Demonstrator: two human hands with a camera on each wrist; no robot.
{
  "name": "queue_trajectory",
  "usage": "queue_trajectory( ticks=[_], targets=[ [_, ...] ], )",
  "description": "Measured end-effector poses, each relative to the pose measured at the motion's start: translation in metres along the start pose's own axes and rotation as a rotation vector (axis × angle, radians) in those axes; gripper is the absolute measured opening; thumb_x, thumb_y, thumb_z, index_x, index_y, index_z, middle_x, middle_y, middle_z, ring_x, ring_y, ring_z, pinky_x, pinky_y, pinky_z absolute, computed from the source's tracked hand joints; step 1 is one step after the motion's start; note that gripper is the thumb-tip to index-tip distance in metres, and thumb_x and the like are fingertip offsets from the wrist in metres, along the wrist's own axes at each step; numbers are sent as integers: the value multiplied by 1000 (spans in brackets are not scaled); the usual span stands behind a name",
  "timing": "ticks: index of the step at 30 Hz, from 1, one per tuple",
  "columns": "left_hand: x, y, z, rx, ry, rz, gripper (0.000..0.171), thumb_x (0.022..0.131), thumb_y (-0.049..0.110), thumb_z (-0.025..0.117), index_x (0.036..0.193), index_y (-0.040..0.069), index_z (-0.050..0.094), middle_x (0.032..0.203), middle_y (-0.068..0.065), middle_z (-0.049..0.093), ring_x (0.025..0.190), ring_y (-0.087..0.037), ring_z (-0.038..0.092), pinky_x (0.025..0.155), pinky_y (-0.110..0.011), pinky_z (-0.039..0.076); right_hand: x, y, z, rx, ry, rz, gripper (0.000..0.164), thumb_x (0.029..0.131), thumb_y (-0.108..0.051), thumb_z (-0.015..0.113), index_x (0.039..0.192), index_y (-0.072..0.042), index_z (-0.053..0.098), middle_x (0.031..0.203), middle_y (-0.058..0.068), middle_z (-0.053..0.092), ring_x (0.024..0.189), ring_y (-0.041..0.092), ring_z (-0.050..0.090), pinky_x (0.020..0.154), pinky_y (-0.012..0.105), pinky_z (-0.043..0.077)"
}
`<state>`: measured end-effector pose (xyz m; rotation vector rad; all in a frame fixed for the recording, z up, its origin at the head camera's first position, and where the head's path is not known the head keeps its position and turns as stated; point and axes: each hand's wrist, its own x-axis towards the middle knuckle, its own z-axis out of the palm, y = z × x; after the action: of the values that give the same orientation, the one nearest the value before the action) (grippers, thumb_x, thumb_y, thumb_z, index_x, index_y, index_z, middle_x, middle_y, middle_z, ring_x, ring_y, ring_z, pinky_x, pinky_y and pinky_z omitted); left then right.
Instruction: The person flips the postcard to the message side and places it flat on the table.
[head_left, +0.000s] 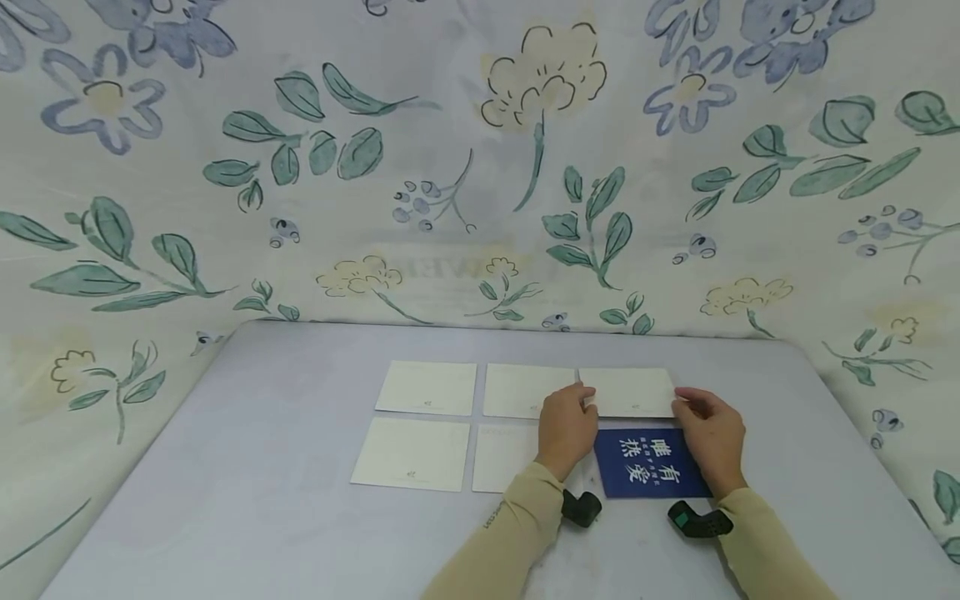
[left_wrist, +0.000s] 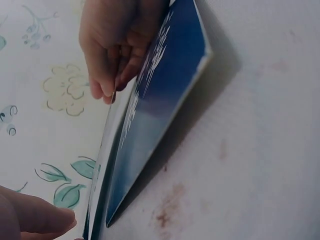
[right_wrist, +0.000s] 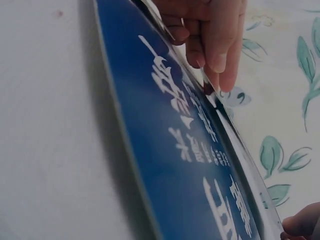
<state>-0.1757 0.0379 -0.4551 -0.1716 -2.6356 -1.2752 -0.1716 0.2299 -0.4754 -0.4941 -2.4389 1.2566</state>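
Observation:
At the right end of the back row, my left hand pinches the left edge of a cream card. The card's right edge is pinched by my right hand. Just in front of it, between my forearms, lies a blue card with white characters. In the left wrist view the blue card is seen at a steep angle, one long edge casting a shadow. The right wrist view shows the blue card close up, with the pale card's thin edge beyond it.
More cream cards lie in two rows: one back left, one back middle, one front left, and one front middle partly behind my left arm. The white table ends at a floral cloth.

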Motion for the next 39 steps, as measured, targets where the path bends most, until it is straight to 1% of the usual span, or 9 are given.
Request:
queue_trajectory(
  ticks=[1, 4, 6, 8, 22, 27, 32, 38, 39],
  targets=[
    [0, 0, 0, 8, 3, 7, 23, 85, 6, 58, 105, 6, 70, 115, -9, 64, 85, -20, 64, 66, -27, 47, 0, 0, 0, -8, 0, -4, 27, 87, -19, 60, 111, -9, 66, 100, 12, 66, 87, 19, 58, 68, 19, 41],
    [0, -1, 0, 31, 3, 16, 23, 85, 7, 58, 105, 6, 70, 115, -9, 64, 92, -22, 64, 77, -32, 50, -1, -2, 0, -29, 0, -19, 27, 87, -18, 60, 111, -7, 66, 100, 14, 66, 87, 21, 59, 69, 23, 42],
    [0, -1, 1, 41, 1, 17, 24, 85, 7, 59, 105, 7, 70, 115, -8, 64, 103, -23, 61, 86, -36, 48, -1, -3, 0, -38, 2, -29, 27, 86, -16, 60, 111, -6, 66, 100, 15, 66, 87, 23, 59, 70, 27, 42],
    [0, 0, 1, 45, -5, 15, 24, 84, 7, 59, 105, 6, 70, 116, -8, 64, 109, -24, 58, 90, -37, 46, -1, -4, 0, -48, 3, -34, 27, 86, -15, 60, 110, -5, 66, 100, 15, 66, 88, 24, 60, 71, 29, 43],
    [-1, 1, 0, 50, -14, 33, 25, 84, 6, 59, 107, 6, 69, 116, -11, 63, 110, -26, 58, 91, -39, 46, -1, -5, 0, -99, -49, -30, 28, 89, -18, 55, 111, -4, 64, 100, 17, 65, 89, 27, 58, 75, 39, 43],
    [-2, 3, -2, 59, -17, 40, 25, 84, 5, 60, 107, 6, 69, 117, -11, 63, 110, -27, 58, 90, -39, 46, -1, -5, -1, -113, -87, -44, 29, 89, -19, 55, 111, -3, 64, 102, 19, 64, 92, 30, 58, 78, 44, 44],
    [-2, 3, -3, 65, -15, 48, 25, 84, 5, 60, 107, 6, 69, 116, -12, 63, 110, -27, 58, 90, -39, 46, 0, -5, -1, -123, -103, -59, 29, 90, -20, 55, 111, -2, 64, 101, 19, 64, 92, 30, 58, 78, 44, 44],
    [-2, 3, -3, 63, -18, 49, 26, 84, 5, 59, 107, 7, 69, 116, -12, 63, 110, -27, 58, 90, -40, 46, 0, -4, -1, -119, -104, -26, 29, 91, -20, 54, 113, -3, 63, 104, 18, 63, 94, 30, 57, 79, 44, 44],
    [-3, 3, -3, 58, -13, 50, 25, 84, 4, 59, 107, 7, 69, 116, -12, 63, 106, -26, 60, 88, -39, 47, 0, -4, -1, -109, -102, -16, 30, 91, -21, 54, 113, -3, 63, 105, 18, 63, 95, 30, 57, 80, 44, 44]
  ],
)
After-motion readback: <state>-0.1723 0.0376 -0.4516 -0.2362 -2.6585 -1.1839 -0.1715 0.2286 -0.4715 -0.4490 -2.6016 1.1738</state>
